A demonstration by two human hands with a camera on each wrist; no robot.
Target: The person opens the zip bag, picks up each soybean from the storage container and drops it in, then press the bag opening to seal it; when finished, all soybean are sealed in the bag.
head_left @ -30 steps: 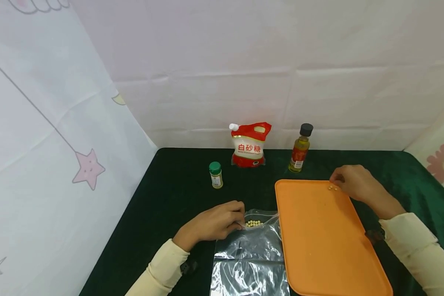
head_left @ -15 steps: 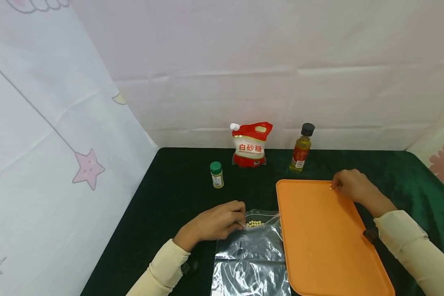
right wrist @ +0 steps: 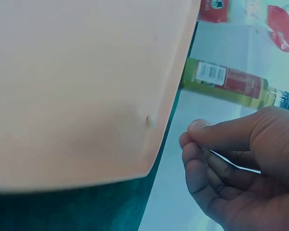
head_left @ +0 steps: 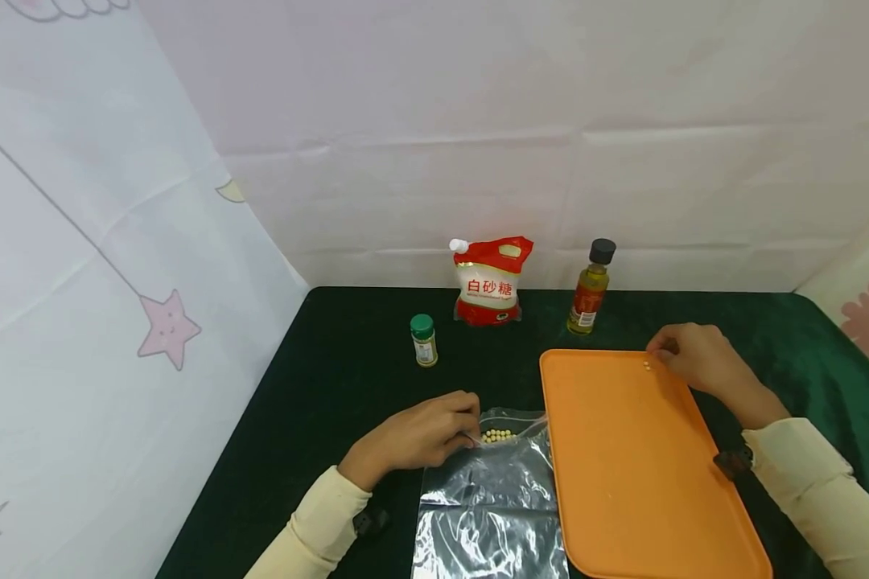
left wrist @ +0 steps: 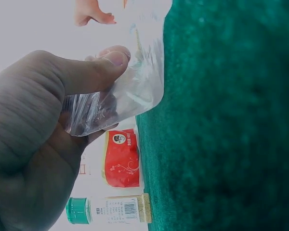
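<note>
My left hand [head_left: 423, 433] pinches the edge of a zip bag [head_left: 488, 498], clear at its top and shiny grey below. Soybeans [head_left: 497, 437] show through its mouth. In the left wrist view, the thumb [left wrist: 94, 74] lies over the clear plastic. An orange tray [head_left: 644, 466] lies right of the bag, touching or nearly touching it. Over the tray's far right corner, my right hand [head_left: 698, 366] has its thumb and fingertips pressed together. A soybean looks pinched there, but the fingertips hide it. About two more soybeans [head_left: 648, 366] lie in that corner.
Behind the bag stands a small green-capped jar [head_left: 424, 341]. A red and white sugar pouch [head_left: 488, 281] and an oil bottle [head_left: 590, 287] stand along the back of the green-covered table [head_left: 362, 346]. White patterned cloth [head_left: 376, 145] hangs behind.
My right hand dipped onto the soybeans in the tray corner, then drew back slightly up and right. Fewer soybeans show there now. My left hand stays on the bag.
</note>
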